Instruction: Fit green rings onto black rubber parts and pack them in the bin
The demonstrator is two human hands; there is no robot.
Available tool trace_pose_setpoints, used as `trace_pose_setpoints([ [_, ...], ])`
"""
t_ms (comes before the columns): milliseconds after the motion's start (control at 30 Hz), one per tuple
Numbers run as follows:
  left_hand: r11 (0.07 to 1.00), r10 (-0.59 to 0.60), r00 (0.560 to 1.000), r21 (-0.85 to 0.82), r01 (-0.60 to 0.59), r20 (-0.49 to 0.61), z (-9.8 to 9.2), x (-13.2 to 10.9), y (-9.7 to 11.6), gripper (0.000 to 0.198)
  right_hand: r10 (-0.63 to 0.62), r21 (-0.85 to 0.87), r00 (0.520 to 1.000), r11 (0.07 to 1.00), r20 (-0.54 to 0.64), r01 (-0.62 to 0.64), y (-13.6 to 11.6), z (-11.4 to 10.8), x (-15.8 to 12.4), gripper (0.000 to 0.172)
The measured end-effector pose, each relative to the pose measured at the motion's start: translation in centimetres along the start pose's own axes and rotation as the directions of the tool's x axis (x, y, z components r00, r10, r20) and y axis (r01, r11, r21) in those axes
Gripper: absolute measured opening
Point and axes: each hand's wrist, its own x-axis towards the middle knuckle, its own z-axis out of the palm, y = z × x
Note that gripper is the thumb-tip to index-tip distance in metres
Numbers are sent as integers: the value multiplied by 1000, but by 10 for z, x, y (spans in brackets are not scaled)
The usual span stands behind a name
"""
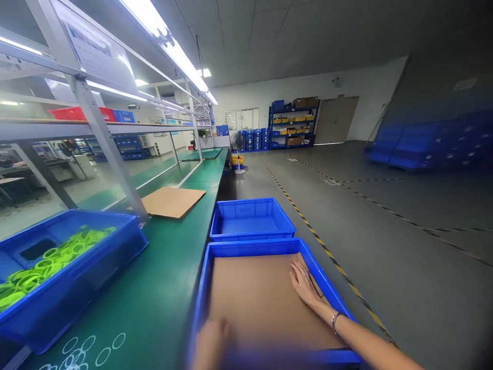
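Observation:
A blue plastic crate (204, 288) stands beside the green bench, lined with a brown cardboard sheet (254, 298). My right hand (305, 285) lies flat on the sheet's right side, fingers stretched out, a bracelet on the wrist. My left hand (211, 339) is blurred at the crate's near left corner, on or just above the cardboard; its fingers do not show clearly.
A second, bare blue crate (250, 220) stands just beyond. On the green bench (169, 277) sit a tilted blue bin (77, 277) of several green rings (54, 257), a loose cardboard sheet (171, 201) and clear rings (82, 349). Grey floor with striped tape (327, 252) lies right.

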Motion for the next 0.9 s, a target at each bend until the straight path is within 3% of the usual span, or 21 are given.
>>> trace_pose_setpoints([
  [200,997,71,996,-7,-72,-48,1,0,-2,40,-65,-43,997,997,41,67,0,-13,23,37],
  [367,997,68,997,33,-67,-37,1,1,-2,39,-41,-65,999,997,-30,39,-4,-11,49,38],
  [567,997,65,998,47,-64,-11,0,0,2,42,11,-116,999,993,-49,-17,-9,-2,47,34],
  [667,995,84,996,50,-82,-39,-2,-2,3,45,16,-149,999,989,30,-11,-17,-11,47,35],
  [767,997,73,996,40,-71,-50,-2,-3,2,43,-39,-160,982,985,186,69,-33,-33,38,46],
  [833,997,74,996,39,-72,-44,-2,-4,2,43,-145,-120,932,974,332,195,-45,-54,19,63],
  [900,996,81,996,37,-80,-45,-2,-5,3,44,-263,-39,836,946,482,320,-57,-76,-7,84],
])
